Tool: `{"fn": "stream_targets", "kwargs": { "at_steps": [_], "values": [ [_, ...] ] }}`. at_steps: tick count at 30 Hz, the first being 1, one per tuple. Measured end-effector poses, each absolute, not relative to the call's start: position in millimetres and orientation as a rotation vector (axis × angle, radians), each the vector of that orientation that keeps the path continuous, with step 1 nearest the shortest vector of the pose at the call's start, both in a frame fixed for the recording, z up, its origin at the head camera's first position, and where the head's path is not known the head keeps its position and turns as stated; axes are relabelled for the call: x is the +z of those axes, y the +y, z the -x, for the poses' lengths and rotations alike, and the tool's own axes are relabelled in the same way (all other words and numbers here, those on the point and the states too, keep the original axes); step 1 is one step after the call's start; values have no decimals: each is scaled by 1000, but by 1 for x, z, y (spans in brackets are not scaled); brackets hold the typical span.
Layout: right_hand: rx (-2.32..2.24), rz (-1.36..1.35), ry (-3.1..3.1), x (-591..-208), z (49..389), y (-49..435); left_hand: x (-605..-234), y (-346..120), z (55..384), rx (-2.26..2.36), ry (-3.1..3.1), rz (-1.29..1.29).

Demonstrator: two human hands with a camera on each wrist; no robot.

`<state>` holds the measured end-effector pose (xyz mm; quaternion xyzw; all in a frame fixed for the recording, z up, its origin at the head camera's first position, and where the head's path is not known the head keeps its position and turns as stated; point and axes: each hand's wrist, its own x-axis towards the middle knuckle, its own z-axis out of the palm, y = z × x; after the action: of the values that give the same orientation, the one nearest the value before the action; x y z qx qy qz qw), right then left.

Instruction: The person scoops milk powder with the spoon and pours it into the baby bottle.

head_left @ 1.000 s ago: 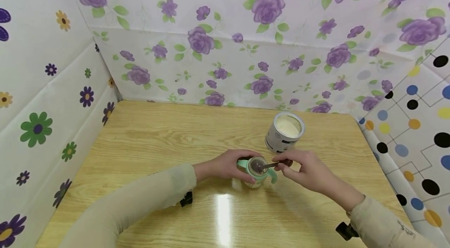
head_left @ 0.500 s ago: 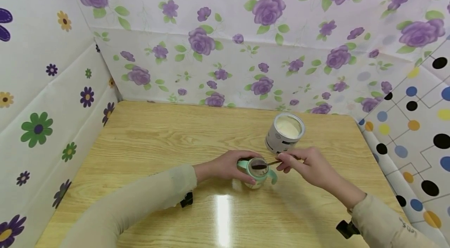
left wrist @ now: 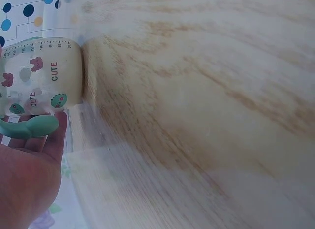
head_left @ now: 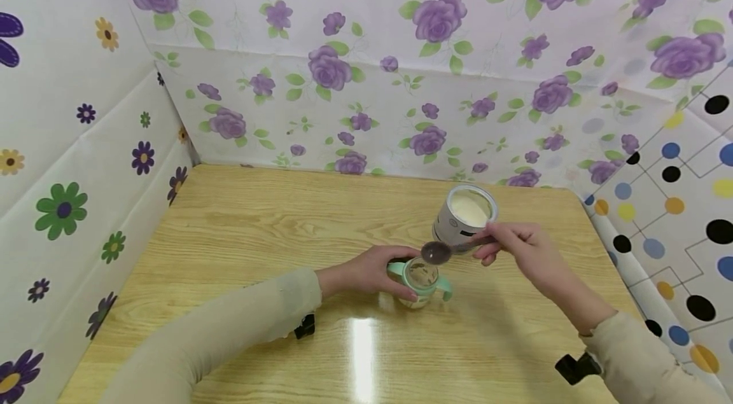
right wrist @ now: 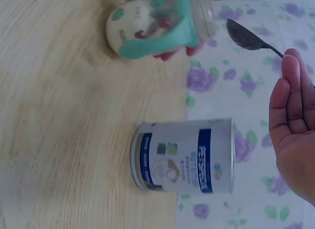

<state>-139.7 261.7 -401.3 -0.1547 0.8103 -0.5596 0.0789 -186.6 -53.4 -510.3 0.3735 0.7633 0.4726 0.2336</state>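
My left hand [head_left: 378, 272] is curled round a baby bottle [head_left: 422, 286] with a mint green collar and two side handles. The bottle stands upright and uncapped on the table, with pale contents showing through its printed wall in the right wrist view. My right hand [head_left: 523, 254] pinches the handle of a dark metal spoon [head_left: 437, 252], whose bowl hangs just above and behind the bottle's mouth. Behind the spoon stands an open tin [head_left: 465, 213] of cream-coloured powder, partly covered by the right hand and spoon. In the right wrist view the spoon's bowl [right wrist: 244, 36] is clear of the bottle.
A light wood-grain table [head_left: 275, 213] carries everything. Purple-flowered cloth [head_left: 366, 92] rises along its back edge. Daisy-printed cloth [head_left: 86, 156] walls the left, and dotted cloth [head_left: 670, 226] the right. A black wrist mount [head_left: 577, 368] sits under the right sleeve.
The spoon has come up out of the bottle's mouth and tipped so its bowl shows. My right hand has moved up and to the right. The left hand and bottle stay put.
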Motion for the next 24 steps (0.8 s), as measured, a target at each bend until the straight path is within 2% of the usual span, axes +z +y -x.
{"fn": "stream_targets", "kwargs": {
  "at_steps": [6, 9, 17, 24],
  "values": [
    [-2142, 292, 2107, -403, 161, 296, -512, -53, 187, 1288, 2107, -1023],
    [-2229, 250, 2074, -405, 175, 311, -511, -54, 187, 1286, 2115, -1021],
    [-2101, 99, 2277, -427, 205, 330, -508, -55, 186, 1272, 2122, -1031],
    [-2015, 60, 2301, -447, 213, 330, -506, -54, 185, 1266, 2128, -1029]
  ]
}}
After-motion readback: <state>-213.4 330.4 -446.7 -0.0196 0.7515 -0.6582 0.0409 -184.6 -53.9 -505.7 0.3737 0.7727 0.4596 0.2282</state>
